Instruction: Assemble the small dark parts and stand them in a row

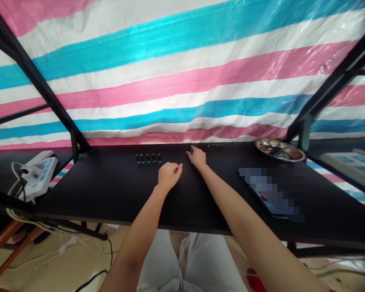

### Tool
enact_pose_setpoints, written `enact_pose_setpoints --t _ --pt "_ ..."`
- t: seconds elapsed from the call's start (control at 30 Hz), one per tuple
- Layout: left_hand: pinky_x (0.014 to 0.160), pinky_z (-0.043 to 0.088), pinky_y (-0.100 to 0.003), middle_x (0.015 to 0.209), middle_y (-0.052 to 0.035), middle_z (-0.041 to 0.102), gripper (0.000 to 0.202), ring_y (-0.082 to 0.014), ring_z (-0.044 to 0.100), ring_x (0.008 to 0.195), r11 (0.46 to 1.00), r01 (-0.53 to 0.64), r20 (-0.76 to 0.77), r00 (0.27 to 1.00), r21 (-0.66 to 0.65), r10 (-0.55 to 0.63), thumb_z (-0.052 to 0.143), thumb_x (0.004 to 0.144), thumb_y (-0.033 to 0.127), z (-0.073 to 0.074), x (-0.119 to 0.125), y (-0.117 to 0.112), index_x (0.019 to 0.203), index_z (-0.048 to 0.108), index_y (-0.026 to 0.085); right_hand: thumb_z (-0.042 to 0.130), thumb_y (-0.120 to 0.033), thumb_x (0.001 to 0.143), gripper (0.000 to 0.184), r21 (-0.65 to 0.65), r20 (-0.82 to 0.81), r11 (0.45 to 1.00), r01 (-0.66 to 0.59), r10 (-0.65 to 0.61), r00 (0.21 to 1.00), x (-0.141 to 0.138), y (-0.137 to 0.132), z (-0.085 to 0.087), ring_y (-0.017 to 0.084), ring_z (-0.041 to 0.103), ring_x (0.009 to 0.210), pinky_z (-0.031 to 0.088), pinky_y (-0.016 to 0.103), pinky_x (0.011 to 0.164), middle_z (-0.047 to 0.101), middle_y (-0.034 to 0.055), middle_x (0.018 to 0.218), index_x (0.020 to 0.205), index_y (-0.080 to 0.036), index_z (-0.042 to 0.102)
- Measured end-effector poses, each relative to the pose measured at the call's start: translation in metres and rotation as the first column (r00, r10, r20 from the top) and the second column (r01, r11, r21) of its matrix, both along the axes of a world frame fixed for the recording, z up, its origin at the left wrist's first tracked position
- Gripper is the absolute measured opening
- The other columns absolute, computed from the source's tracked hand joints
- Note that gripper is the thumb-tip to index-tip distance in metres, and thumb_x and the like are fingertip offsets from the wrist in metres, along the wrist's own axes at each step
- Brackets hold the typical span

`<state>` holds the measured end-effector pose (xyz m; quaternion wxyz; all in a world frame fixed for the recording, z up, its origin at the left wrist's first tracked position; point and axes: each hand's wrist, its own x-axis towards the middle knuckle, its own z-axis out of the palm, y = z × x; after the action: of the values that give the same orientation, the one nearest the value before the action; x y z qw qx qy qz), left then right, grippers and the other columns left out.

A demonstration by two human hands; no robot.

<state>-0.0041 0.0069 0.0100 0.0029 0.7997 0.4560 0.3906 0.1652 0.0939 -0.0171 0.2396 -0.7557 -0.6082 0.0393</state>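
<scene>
Both my arms reach out over a black table [115,190]. My left hand [168,174] rests on the tabletop with its fingers curled into a loose fist; I cannot make out anything in it. Just left of it and farther back stands a row of several small dark upright cylinders [148,158]. My right hand [196,156] lies farther back, fingers bent down with the tips touching the table near its rear edge. What is under those fingertips is too small to tell. A few tiny dark pieces [215,144] lie right of that hand.
A round metal dish [280,149] sits at the table's back right. A flat blurred object [272,192] lies right of my right forearm. A white power strip [38,172] with cables lies at the left. Black frame bars [33,73] and a striped tarp [182,81] stand behind.
</scene>
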Motion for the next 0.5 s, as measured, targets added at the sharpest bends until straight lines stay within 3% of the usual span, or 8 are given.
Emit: enact_pose_setpoints --t 0.07,0.13,0.27,0.5 --pt "0.058 0.036 -0.023 0.054 0.0001 0.051 0.037 -0.0107 0.046 0.057 0.999 0.010 0.006 1.000 -0.037 -0.009 0.040 0.087 0.034 0.001 0.000 -0.001 0.060 0.059 0.018 0.049 -0.033 0.082 0.018 0.018 0.011 0.996 -0.092 0.092 0.996 -0.004 -0.011 -0.001 0.018 0.056 0.078 0.035 0.027 0.066 0.064 0.0070 0.084 0.086 -0.016 0.057" --pt "0.061 0.039 -0.022 0.059 0.0003 0.055 0.029 -0.0111 0.050 0.061 0.995 0.025 0.024 0.999 -0.093 -0.023 0.041 0.086 0.033 0.001 -0.001 -0.001 0.078 0.064 0.018 0.048 -0.033 0.082 0.018 0.040 0.015 0.974 -0.225 0.224 0.974 -0.009 -0.025 -0.002 0.016 0.055 0.073 0.035 0.026 0.064 0.062 0.0053 0.079 0.083 -0.017 0.056" --pt "0.065 0.042 -0.022 0.070 0.0011 0.060 0.036 -0.0119 0.054 0.065 0.970 0.046 0.023 0.999 -0.238 -0.041 0.045 0.084 0.029 0.000 -0.001 -0.002 0.118 0.053 0.021 0.047 -0.026 0.081 0.012 0.088 0.016 0.907 -0.411 0.412 0.911 -0.020 -0.054 -0.004 0.015 0.052 0.069 0.035 0.025 0.062 0.059 0.0029 0.073 0.078 -0.017 0.054" --pt "0.069 0.044 -0.024 0.081 -0.0014 0.062 0.031 -0.0138 0.056 0.072 0.947 0.054 -0.032 0.997 -0.318 -0.068 0.047 0.082 0.024 -0.007 -0.004 0.002 0.110 0.058 0.022 0.046 -0.020 0.082 0.013 0.067 0.023 0.845 -0.531 0.531 0.847 -0.026 -0.075 0.000 0.014 0.054 0.075 0.038 0.025 0.067 0.061 0.0055 0.084 0.088 -0.016 0.057"
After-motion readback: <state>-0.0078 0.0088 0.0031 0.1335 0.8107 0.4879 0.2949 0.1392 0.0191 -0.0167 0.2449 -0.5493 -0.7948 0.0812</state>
